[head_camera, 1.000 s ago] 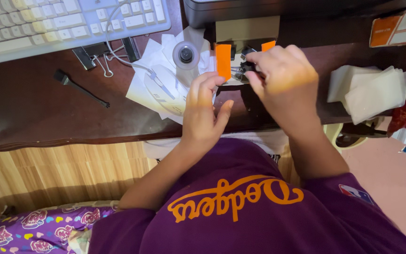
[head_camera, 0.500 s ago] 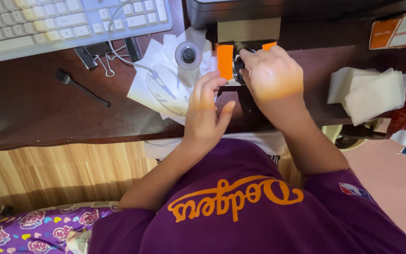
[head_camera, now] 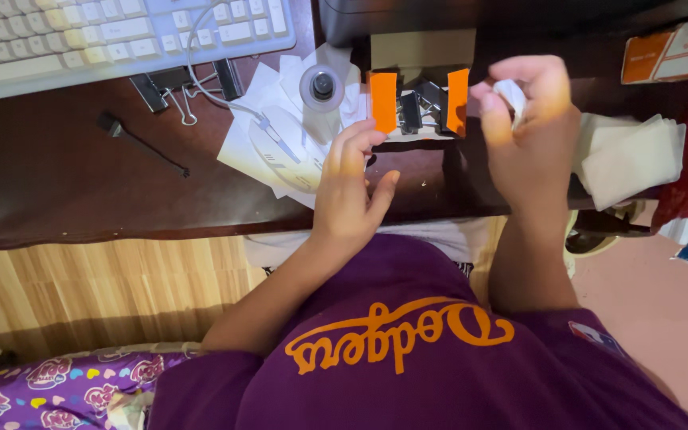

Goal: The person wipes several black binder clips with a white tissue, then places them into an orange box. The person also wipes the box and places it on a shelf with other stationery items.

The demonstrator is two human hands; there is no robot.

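The small open box [head_camera: 420, 127] with orange flaps sits at the far edge of the dark wooden surface [head_camera: 81, 191], just in front of a black device [head_camera: 408, 16], and holds several black binder clips [head_camera: 422, 107] standing side by side between the two flaps. The right hand [head_camera: 531, 135] is raised clear of the box, to its right, with thumb and fingers [head_camera: 491, 107] pinched together on a small white item [head_camera: 513, 91]; its kind cannot be told, as the hand covers most of it. The left hand [head_camera: 352, 191] rests on the surface just in front of the box, fingers loosely curled and slightly apart, holding nothing, with its fingertips near the box's left flap. Judgement: the work on the box appears part-way through. Clips are in the box, and the white piece is held outside it and is not yet set down anywhere. Two further black binder clips [head_camera: 173, 84] lie loose near the white keyboard [head_camera: 121, 32], well apart from the box, so some clips remain outside it. A white mouse [head_camera: 284, 147] on loose white papers [head_camera: 236, 147], a small round webcam [head_camera: 322, 86] and a small black brush [head_camera: 141, 143] lie to the left; a stack of white sheets [head_camera: 639, 159] lies to the right, just beside the right hand.
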